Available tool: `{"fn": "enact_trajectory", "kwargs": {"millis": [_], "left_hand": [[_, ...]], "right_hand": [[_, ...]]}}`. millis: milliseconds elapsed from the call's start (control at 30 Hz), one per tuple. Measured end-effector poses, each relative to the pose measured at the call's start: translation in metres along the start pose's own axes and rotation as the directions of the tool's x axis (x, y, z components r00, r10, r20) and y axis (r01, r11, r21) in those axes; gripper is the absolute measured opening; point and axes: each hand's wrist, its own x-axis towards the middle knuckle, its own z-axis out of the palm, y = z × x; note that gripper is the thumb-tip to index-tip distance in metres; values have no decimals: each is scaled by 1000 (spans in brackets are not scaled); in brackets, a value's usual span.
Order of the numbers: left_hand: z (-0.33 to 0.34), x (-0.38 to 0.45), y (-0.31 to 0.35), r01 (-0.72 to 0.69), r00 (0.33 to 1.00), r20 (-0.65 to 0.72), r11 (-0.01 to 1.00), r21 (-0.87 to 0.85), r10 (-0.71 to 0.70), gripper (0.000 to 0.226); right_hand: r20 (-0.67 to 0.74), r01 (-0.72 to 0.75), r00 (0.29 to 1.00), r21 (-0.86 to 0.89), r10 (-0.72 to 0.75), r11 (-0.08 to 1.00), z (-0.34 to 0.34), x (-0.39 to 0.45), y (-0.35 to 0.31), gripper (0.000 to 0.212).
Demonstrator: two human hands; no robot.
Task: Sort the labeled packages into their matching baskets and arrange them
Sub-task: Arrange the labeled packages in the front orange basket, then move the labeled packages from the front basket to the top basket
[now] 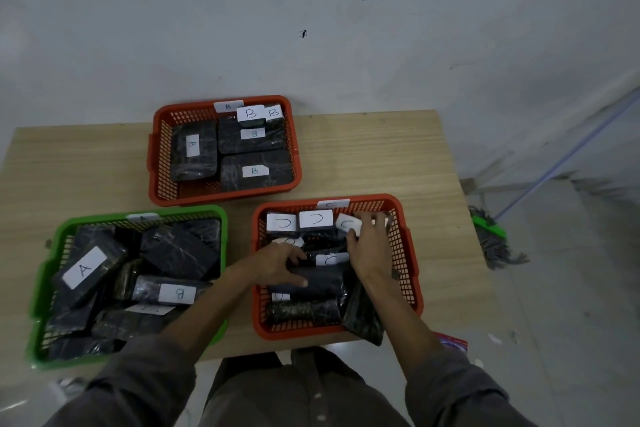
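Note:
Three baskets stand on a wooden table. The far orange basket holds black wrapped packages labelled B. The near right orange basket holds packages labelled C, three of them upright along its far wall. The green basket at left holds a loose pile, among it a package labelled A and one labelled B. My left hand lies on a flat black package in the C basket. My right hand grips the rightmost upright C package.
One black package hangs over the near edge of the C basket. A mop lies on the floor right of the table. A red item shows by my right sleeve. A white wall stands behind the table.

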Motion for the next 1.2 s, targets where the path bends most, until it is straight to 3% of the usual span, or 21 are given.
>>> {"fn": "enact_trajectory", "kwargs": {"millis": [67,200,367,467,567,633,733,833,900,967,1067,1200], "left_hand": [[5,-1,0,28,999,33,995,99,-31,76],[12,-1,0,56,998,-25,974,220,-51,63],[12,-12,2,-79,976,-182,971,226,122,39],[8,-28,8,-169,870,-452,981,98,195,40],[2,-43,19,-195,745,-615,966,169,258,44],[0,-47,25,-207,707,-627,944,258,327,42],[1,-56,30,-218,654,-663,930,296,364,43],[-2,-66,26,-279,597,-763,956,93,248,51],[-9,-75,19,-356,629,-776,906,-228,52,47],[-17,-81,9,-409,697,-715,791,-455,-51,36],[-30,-85,-1,-390,780,-625,757,-525,-32,29],[-38,-85,-2,-393,787,-616,750,-532,-24,18]], "right_hand": [[6,-7,1000,-1,7,1000,-2,-3,-3,31],[12,-54,998,51,53,997,-4,-13,6,30],[167,-206,970,183,176,961,-8,-39,10,27],[390,-387,884,300,258,872,-24,-53,-10,62],[569,-514,793,428,220,743,-40,-52,-34,73],[617,-558,769,519,168,648,-47,-49,-44,62],[599,-533,798,650,66,542,-50,-51,-47,30],[541,-487,840,712,47,506,-52,-55,-44,23],[518,-465,854,725,41,508,-53,-57,-42,25],[511,-453,859,724,37,520,-54,-58,-42,25],[508,-444,861,719,32,535,-51,-58,-47,26],[514,-464,856,731,43,500,-44,-51,-55,25]]}}
